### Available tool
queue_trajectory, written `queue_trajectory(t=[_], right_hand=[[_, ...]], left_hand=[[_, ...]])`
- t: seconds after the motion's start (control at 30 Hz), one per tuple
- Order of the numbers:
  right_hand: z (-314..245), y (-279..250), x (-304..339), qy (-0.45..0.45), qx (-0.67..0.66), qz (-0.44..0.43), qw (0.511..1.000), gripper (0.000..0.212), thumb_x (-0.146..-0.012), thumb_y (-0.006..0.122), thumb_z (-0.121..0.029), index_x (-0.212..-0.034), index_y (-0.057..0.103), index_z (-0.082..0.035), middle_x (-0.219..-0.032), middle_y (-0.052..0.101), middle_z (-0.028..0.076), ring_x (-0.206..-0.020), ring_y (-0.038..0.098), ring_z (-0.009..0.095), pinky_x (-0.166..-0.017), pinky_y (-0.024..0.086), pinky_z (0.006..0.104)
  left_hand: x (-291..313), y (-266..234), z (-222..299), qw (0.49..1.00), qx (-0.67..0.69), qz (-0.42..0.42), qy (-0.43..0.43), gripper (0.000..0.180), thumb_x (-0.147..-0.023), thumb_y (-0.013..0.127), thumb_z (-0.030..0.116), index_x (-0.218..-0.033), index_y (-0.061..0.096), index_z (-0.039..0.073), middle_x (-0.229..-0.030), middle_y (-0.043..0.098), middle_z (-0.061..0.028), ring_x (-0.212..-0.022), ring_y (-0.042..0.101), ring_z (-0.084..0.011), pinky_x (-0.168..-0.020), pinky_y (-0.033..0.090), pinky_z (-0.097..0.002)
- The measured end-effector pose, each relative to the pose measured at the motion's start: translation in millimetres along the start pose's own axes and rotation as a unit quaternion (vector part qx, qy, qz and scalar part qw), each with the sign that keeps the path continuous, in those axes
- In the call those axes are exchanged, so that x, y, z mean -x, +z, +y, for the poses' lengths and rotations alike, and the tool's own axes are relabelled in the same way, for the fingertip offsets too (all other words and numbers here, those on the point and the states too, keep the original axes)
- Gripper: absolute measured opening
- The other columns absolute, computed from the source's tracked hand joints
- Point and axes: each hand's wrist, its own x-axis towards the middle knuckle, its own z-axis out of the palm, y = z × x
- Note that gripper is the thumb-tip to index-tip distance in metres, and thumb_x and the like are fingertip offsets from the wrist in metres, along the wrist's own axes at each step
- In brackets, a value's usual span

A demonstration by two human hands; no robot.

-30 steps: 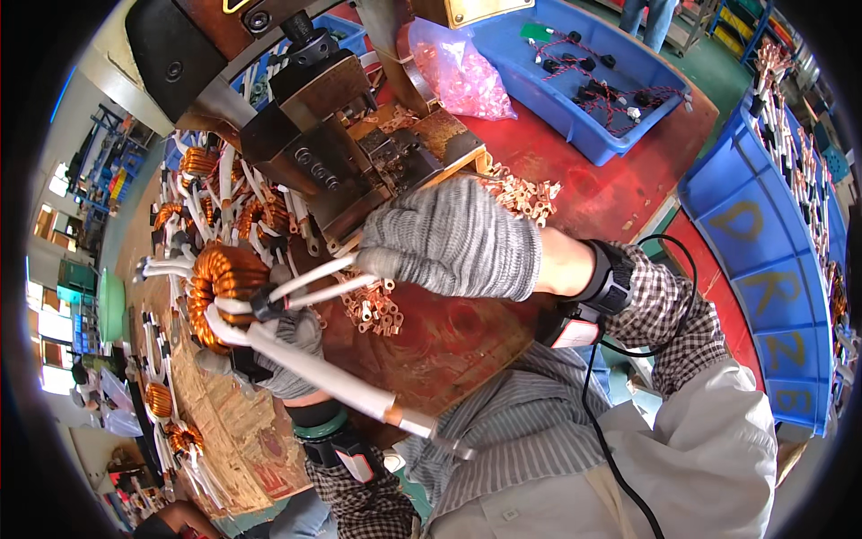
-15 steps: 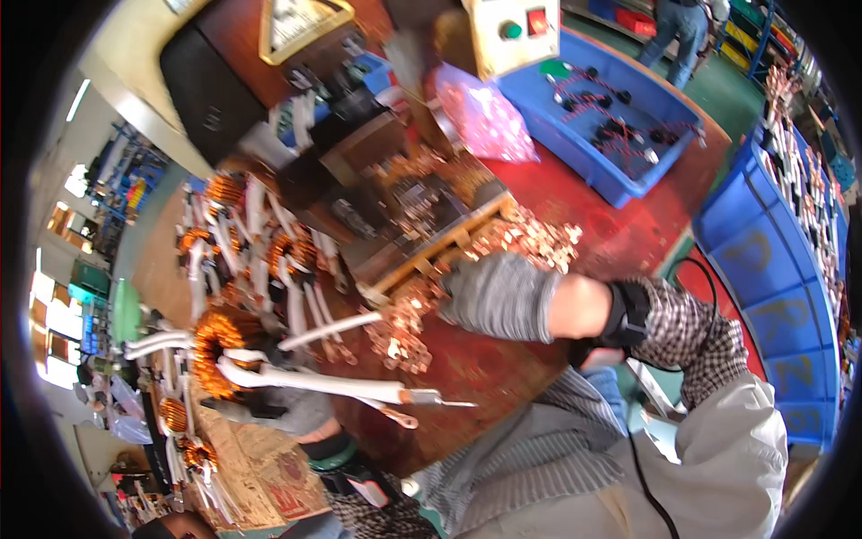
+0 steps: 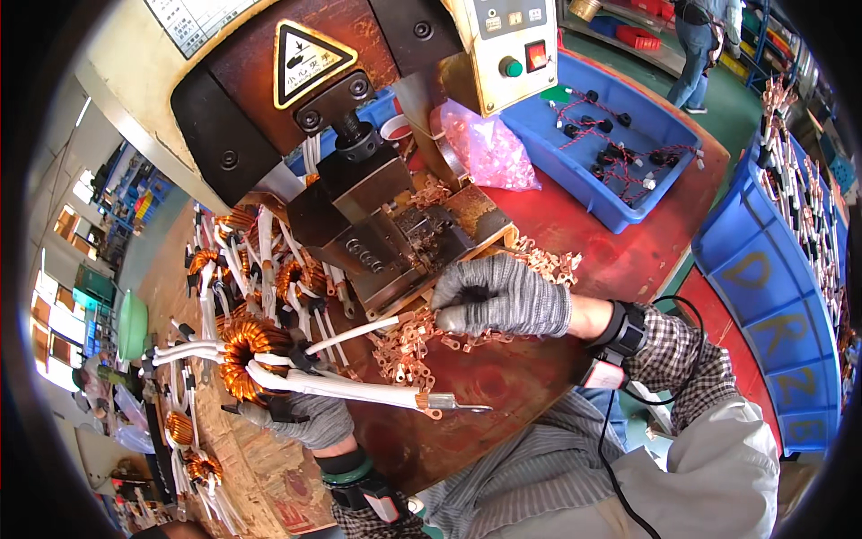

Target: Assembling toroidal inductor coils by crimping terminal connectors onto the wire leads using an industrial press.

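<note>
My left hand (image 3: 316,420), in a grey glove, is closed around the underside of a copper-wound toroidal coil (image 3: 247,359). White-sleeved leads stick out of the coil. One thick lead (image 3: 346,384) points right and ends in a bare metal tip, with a copper lug beside it. A thinner white lead (image 3: 359,332) slants up toward my right hand (image 3: 503,296). That hand, gloved too, has its fingers curled and thumb pressed in, just past the lead's end; what is between the fingertips is hidden. Loose copper terminal lugs (image 3: 409,355) lie in a heap beneath and beside it.
A press machine (image 3: 368,216) with a warning triangle and a control box (image 3: 510,54) stands ahead. More coils (image 3: 292,274) lie left on the wooden tabletop. At the right are a blue tray (image 3: 620,211) of wired parts and a tall blue bin (image 3: 763,269). A person stands far off.
The view has shifted, showing more of the press. My right hand has curled its fingers more tightly beside the thin lead. The left hand still holds the coil, which has tilted slightly.
</note>
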Motion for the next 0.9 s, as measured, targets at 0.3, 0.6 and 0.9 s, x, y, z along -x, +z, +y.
queue_trajectory(t=[0.3, 0.6, 0.9], right_hand=[[-15, 9, -5, 0.115, -0.215, -0.008, 0.97, 0.021, -0.079, 0.06, -0.012, -0.096, 0.059, -0.001, -0.082, 0.06, 0.003, -0.068, 0.056, 0.008, -0.061, 0.049, 0.0216], [-22, 13, -1, 0.068, -0.19, -0.015, 0.979, 0.02, -0.081, 0.056, -0.01, -0.099, 0.058, -0.001, -0.082, 0.059, 0.003, -0.071, 0.057, 0.008, -0.063, 0.049, 0.0218], [-33, 12, 2, 0.064, -0.13, 0.018, 0.989, 0.019, -0.081, 0.058, -0.012, -0.097, 0.057, -0.002, -0.081, 0.058, 0.003, -0.071, 0.055, 0.007, -0.061, 0.046, 0.0206]], left_hand=[[7, -7, 0, 1.0, -0.016, 0.0, -0.012, 0.065, -0.074, 0.054, 0.052, -0.12, 0.043, 0.007, -0.117, 0.048, -0.0112, -0.1, 0.05, -0.0249, -0.088, 0.042, -0.0383], [8, -10, -2, 1.0, -0.009, -0.004, -0.027, 0.066, -0.073, 0.056, 0.052, -0.121, 0.042, 0.008, -0.119, 0.047, -0.0127, -0.101, 0.05, -0.028, -0.088, 0.042, -0.0407], [13, 4, -11, 0.998, -0.028, 0.051, -0.017, 0.071, -0.071, 0.053, 0.058, -0.124, 0.038, 0.012, -0.12, 0.045, -0.0118, -0.103, 0.047, -0.0291, -0.086, 0.04, -0.0423]])
